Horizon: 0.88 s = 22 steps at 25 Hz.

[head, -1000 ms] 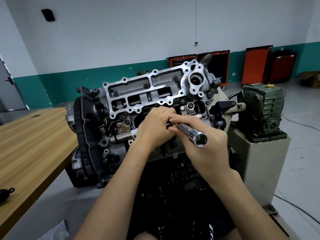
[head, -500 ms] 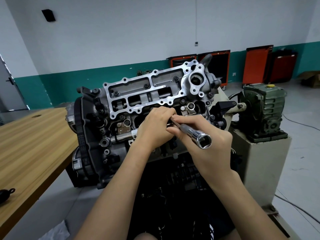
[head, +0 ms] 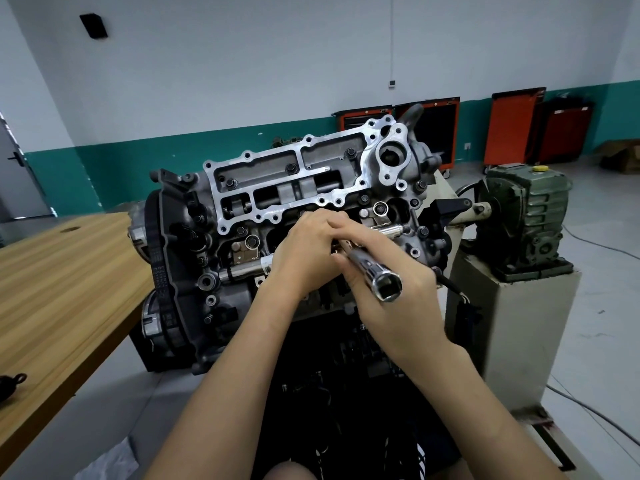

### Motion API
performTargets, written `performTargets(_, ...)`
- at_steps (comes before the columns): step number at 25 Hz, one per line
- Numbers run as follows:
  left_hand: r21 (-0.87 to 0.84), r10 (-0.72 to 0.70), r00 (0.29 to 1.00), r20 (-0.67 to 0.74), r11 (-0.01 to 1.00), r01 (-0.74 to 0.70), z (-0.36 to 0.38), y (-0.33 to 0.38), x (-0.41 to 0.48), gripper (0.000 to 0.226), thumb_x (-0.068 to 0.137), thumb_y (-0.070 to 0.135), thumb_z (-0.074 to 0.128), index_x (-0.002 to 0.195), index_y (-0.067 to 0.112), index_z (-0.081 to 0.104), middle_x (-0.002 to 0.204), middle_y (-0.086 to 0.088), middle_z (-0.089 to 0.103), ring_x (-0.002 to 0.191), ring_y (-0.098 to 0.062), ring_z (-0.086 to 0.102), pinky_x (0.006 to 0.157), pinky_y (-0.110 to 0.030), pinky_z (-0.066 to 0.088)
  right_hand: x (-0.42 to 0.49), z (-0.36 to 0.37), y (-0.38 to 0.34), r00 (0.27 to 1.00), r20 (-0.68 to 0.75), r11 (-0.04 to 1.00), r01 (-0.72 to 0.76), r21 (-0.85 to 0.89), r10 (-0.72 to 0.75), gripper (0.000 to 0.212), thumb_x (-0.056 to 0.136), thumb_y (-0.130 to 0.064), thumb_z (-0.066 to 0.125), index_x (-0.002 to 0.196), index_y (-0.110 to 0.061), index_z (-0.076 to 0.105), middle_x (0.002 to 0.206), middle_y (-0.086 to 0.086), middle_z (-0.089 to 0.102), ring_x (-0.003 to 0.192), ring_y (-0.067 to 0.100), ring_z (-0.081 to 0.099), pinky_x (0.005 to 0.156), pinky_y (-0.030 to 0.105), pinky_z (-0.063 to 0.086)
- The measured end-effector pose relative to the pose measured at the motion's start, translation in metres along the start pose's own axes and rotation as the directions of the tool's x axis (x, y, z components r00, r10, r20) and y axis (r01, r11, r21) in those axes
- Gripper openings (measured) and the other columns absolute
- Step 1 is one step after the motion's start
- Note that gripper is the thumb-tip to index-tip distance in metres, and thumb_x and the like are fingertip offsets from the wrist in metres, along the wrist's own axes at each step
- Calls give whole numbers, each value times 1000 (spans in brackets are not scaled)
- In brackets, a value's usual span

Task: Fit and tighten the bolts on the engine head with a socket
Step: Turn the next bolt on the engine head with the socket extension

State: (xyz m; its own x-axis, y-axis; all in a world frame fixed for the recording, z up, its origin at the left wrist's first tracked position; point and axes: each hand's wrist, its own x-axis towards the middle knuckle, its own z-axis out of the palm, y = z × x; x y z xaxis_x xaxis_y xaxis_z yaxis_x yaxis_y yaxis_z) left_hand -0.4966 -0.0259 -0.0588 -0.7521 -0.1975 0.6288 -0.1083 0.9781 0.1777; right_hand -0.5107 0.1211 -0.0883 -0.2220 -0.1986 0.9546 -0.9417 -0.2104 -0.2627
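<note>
Since the earlier frame, the square drive end of the long chrome tubular socket (head: 375, 271) has swung slightly left, toward the camera, its far end hidden at the lower face of the grey cast-aluminium engine head (head: 311, 188). Fingers of the right hand (head: 405, 317) wrap the shaft, probably to spin it by hand. Those of the left hand (head: 304, 252) curl over the hidden tip, seemingly steadying it on a bolt, though what they pinch cannot be told.
</note>
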Motion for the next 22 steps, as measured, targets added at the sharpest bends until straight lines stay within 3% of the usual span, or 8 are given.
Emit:
performTargets(2, 29, 23, 1000, 9, 999, -23, 0, 0, 0, 9, 80, 20, 52, 88, 22, 54, 85, 14, 51, 87, -10, 42, 63, -20, 24, 1, 0, 2, 1000, 28, 1000, 14, 12, -14, 30, 80, 18, 67, 108, 7, 66, 108, 11, 70, 100, 17, 68, 88, 31, 54)
performTargets(4, 79, 79, 997, 23, 994, -81, 1, 1, 0, 14, 81, 21, 50, 92, 15, 55, 91, 5, 55, 89, -15, 44, 67, -21, 23, 4, -5, 5, 1000, -26, 1000, -10, 26, 11, 25, 79, 9, 73, 102, 2, 70, 99, 6, 72, 91, 9, 68, 80, 24, 55)
performTargets(7, 67, 71, 997, 11, 995, -72, 0, 2, 0, 11, 81, 18, 55, 91, 14, 55, 93, 3, 57, 90, -16, 45, 71, -23, 27, 4, -7, 3, 995, -84, 999, -44, 17, 45, 21, 81, -6, 74, 102, -2, 71, 96, 2, 73, 84, 11, 68, 75, 24, 54)
performTargets(11, 16, 54, 998, 19, 998, -55, -1, 1, -1, 11, 79, 17, 49, 89, 15, 55, 87, 5, 55, 88, -15, 45, 72, -23, 29, 0, -1, 2, 1000, 2, 1000, 11, -1, -11, 27, 81, 12, 69, 108, 4, 68, 107, 8, 71, 99, 15, 68, 87, 29, 54)
performTargets(16, 70, 78, 997, 23, 994, -79, 1, -1, 1, 12, 79, 18, 56, 91, 15, 55, 91, 3, 57, 89, -17, 46, 77, -26, 36, 3, -11, 5, 991, -119, 997, -59, 44, 64, 22, 80, -13, 77, 98, -1, 71, 82, 10, 73, 69, 28, 69, 61, 41, 55)
performTargets(18, 53, 83, 997, 6, 995, -83, 2, -1, 0, 10, 80, 18, 56, 90, 16, 55, 90, 6, 55, 90, -15, 46, 73, -22, 34, 2, -9, 4, 994, -92, 998, -52, 37, 55, 23, 82, -12, 75, 100, 0, 70, 89, 9, 73, 77, 25, 70, 67, 38, 56)
performTargets(20, 17, 54, 998, -20, 998, -54, 0, 1, -1, 9, 80, 17, 54, 89, 19, 55, 87, 12, 50, 87, -8, 40, 64, -14, 28, 0, -3, 2, 999, -20, 999, -31, 14, 31, 24, 83, 4, 71, 107, 4, 67, 103, 9, 71, 94, 20, 69, 81, 35, 55)
performTargets(22, 34, 47, 999, -8, 998, -47, 1, 1, -1, 9, 80, 18, 52, 89, 17, 54, 87, 10, 51, 86, -9, 39, 62, -16, 25, 0, -3, 3, 1000, -7, 999, -3, -32, 3, 28, 80, 13, 70, 106, 5, 68, 103, 9, 72, 96, 13, 68, 84, 29, 55)
